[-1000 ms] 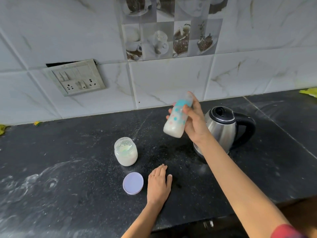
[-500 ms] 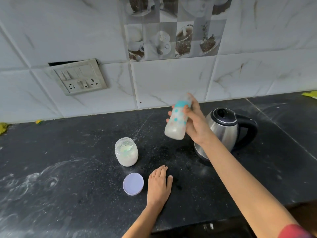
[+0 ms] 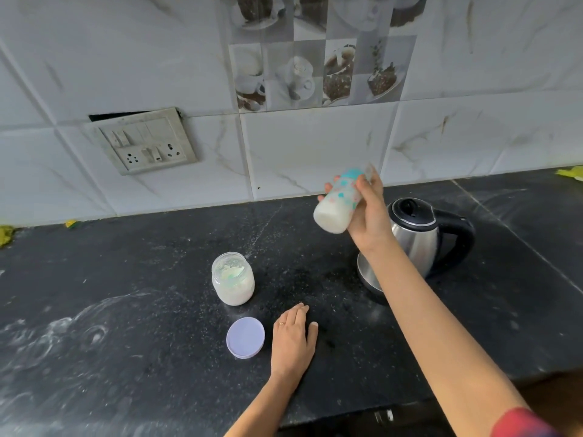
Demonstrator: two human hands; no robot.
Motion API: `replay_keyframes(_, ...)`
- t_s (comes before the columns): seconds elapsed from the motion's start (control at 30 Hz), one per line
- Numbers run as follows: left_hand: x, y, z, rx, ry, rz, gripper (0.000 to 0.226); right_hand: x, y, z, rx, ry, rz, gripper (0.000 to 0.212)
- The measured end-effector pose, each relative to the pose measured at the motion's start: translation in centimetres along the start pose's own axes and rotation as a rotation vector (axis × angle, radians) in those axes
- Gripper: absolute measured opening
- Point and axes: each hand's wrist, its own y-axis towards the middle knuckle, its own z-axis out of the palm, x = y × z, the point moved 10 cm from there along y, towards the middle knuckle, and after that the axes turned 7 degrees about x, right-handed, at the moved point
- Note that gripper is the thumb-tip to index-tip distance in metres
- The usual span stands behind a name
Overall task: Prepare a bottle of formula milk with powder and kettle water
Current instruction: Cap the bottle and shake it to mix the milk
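A black stone counter, dusted with pale streaks and specks, runs below a wall of white marbled tiles. At the far left edge lie small yellow scraps where counter meets wall. On the wall above hangs a grey switch and socket plate, set crooked. Left of centre on the counter stands a clear powder jar, upright and open, mostly full of whitish powder; something pale green shows near its mouth, too unclear to name. Its lavender lid lies flat in front of the jar, apart from it. Just beside the lid, the left hand rests palm down on the counter, fingers straight and close together, holding nothing, a ring on one finger. Above and to the right, the right hand has its fingers and thumb wrapped round a baby bottle, which is held in the air over the counter, tilted, base pointing lower left and teal collar upper right. The bottle is clear with teal and pink spots and its lower part holds milky white liquid; its top is blurred. Behind the right wrist stands a steel kettle with a black lid, closed, and a black handle pointing right; its contents are hidden. A red sleeve shows at the lower right, and something yellow lies at the far right edge.
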Motion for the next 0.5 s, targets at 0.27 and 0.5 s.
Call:
replay_keyframes(0.27, 0.3, 0.0, 0.3, 0.033, -0.016, -0.012, 0.042, -0.3, -0.2, 0.3, 0.019, -0.027, 0.010, 0.051)
replay_keyframes(0.5, 0.4, 0.2, 0.3, 0.031, -0.016, -0.012, 0.045, -1.2, -0.5, 1.2, 0.128, -0.141, 0.099, 0.048)
